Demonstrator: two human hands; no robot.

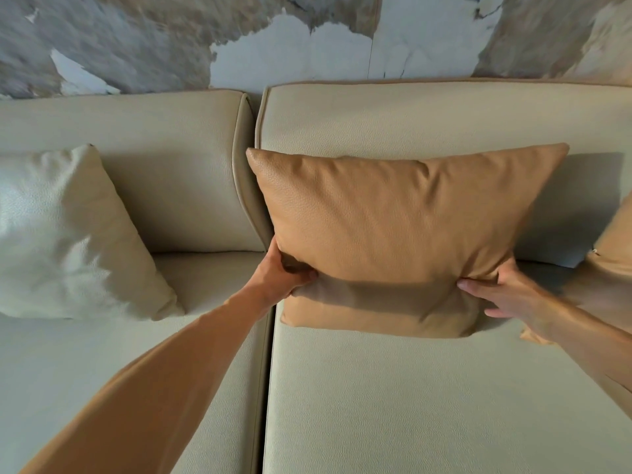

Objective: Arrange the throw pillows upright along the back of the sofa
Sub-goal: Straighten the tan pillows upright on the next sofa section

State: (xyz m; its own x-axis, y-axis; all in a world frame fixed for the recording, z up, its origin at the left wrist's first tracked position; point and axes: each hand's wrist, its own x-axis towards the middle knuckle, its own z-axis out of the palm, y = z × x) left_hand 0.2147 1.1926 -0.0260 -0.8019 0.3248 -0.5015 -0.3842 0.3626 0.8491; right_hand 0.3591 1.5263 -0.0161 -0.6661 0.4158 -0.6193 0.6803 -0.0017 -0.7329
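A tan leather pillow (393, 234) stands upright against the right back cushion (427, 118) of the cream sofa. My left hand (284, 271) grips its lower left edge, fingers pressed into the leather. My right hand (502, 292) holds its lower right corner, thumb on the front. A cream pillow (65, 234) leans upright against the left back cushion (136, 131). At the right edge of the view a second tan pillow (612, 248) is partly cut off.
The seat cushions (410, 405) stretch toward me, split by a seam at the middle. Behind the sofa rises a marbled grey, brown and white wall (290, 46).
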